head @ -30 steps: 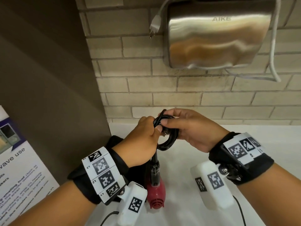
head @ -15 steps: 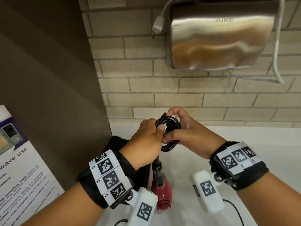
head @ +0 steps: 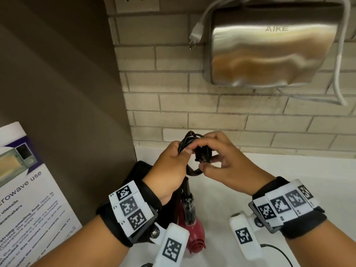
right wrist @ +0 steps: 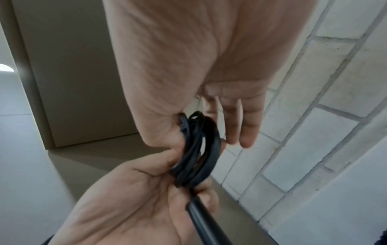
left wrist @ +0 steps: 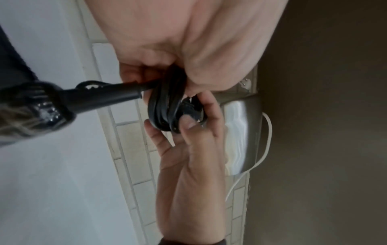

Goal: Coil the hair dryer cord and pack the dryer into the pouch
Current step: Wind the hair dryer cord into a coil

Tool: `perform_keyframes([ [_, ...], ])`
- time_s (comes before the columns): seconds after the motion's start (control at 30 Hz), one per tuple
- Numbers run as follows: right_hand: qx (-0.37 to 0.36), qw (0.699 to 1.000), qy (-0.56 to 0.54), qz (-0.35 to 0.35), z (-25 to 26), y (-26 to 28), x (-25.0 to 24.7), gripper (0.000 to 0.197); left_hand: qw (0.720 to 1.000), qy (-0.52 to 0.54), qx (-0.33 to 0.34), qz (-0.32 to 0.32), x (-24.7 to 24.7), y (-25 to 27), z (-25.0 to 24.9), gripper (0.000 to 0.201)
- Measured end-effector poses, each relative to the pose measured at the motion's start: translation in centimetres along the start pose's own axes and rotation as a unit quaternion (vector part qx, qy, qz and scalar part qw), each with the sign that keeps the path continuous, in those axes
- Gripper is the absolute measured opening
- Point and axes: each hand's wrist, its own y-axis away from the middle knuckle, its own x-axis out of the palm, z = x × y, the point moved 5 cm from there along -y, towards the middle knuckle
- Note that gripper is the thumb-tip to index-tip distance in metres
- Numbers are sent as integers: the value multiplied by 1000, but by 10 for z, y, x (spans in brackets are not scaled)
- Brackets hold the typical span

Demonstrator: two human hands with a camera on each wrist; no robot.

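Observation:
The black cord (head: 189, 140) is wound into a small coil (left wrist: 163, 109) (right wrist: 196, 149) held up in front of the brick wall. My left hand (head: 179, 153) grips the coil's left side in a fist (right wrist: 146, 190). At the coil's right side, the thumb and forefinger of my right hand (head: 204, 154) pinch the cord's plug end (head: 202, 158); its other fingers (right wrist: 240, 126) are straight. The red hair dryer (head: 194, 234) hangs below the coil by its black handle (head: 188, 205) (left wrist: 100, 97). A black pouch (head: 138, 170) lies behind my left wrist, mostly hidden.
A steel hand dryer (head: 269, 47) is fixed to the brick wall, with its white plug (head: 196, 33) dangling beside a wall socket (head: 137, 3). A brown panel (head: 67, 93) closes the left side. A printed microwave notice (head: 28, 189) stands at lower left. The white counter (head: 289, 180) lies below.
My right hand's fingers have shifted from round the coil to its right side and now pinch the plug end. The left hand keeps its grip.

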Motion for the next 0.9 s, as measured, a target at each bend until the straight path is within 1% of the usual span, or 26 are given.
perform_keyframes([
  [0.07,-28,997,48,-45,-2,1,-3,35,999,47,-7,-10,-5,-2,1,20],
  [0.13,-39,995,64,-71,-3,2,-6,33,998,70,-6,1,-6,-3,2,19],
  [0.23,-37,992,90,-74,-1,2,-3,39,996,89,-2,-2,-4,-4,4,15],
  [0.33,-29,990,115,-81,1,1,2,42,996,83,15,-16,-1,-5,3,17],
  [0.4,-41,982,155,-98,2,1,4,45,996,75,30,-27,-1,-6,1,18],
  [0.47,-63,962,229,-137,3,2,5,44,996,71,36,-34,-1,-8,1,17],
  [0.53,-87,925,317,-191,7,5,4,41,997,66,35,-34,-1,-9,0,17],
  [0.6,-109,897,374,-208,14,6,7,35,998,41,38,-43,0,-9,-1,17],
  [0.63,-113,893,385,-203,18,6,9,31,998,25,41,-47,1,-9,-1,16],
  [0.7,-100,903,375,-184,25,5,13,25,998,-4,40,-51,4,-9,0,17],
  [0.8,-50,939,307,-145,28,6,12,22,999,-30,18,-39,4,-11,4,18],
  [0.83,-29,957,249,-143,27,7,7,20,999,-32,12,-25,3,-11,5,18],
  [0.87,-10,974,165,-156,25,9,0,16,999,-36,14,-8,1,-12,5,17],
  [0.9,8,982,69,-174,23,10,-7,13,999,-48,24,10,0,-12,4,16],
])
